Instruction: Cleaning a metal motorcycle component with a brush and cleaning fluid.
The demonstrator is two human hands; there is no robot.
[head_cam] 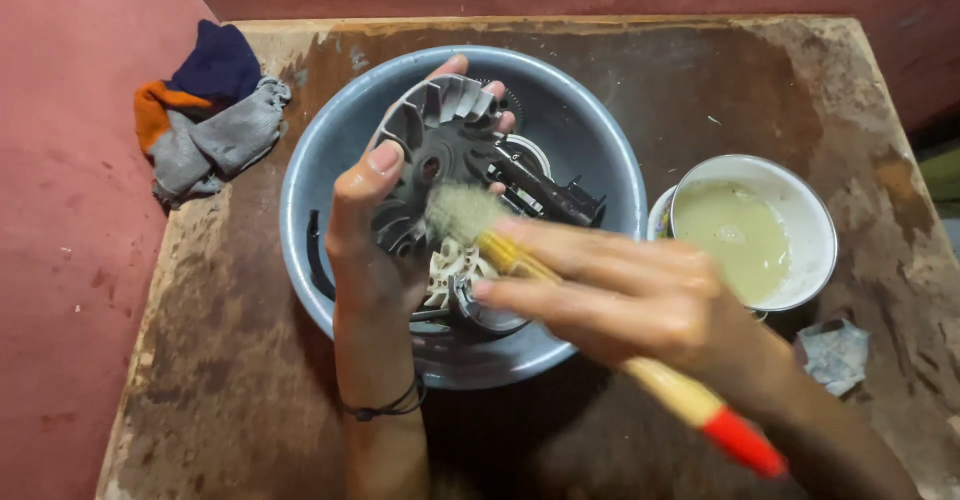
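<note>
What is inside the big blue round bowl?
Inside the blue-grey round metal bowl: a white plastic fan wheel and black machine parts. The hands and grey finned metal wheel cover the rest.

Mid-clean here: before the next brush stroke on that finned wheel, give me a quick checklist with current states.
1. Left hand grips the finned wheel: ok.
2. Right hand holds the brush: ok.
3. Bristles touch the wheel: ok.
4. Wheel held over the grey basin: ok.
5. Bowl of cloudy liquid upright beside the basin: ok.
6. Wheel's far side clean: cannot tell.
</note>
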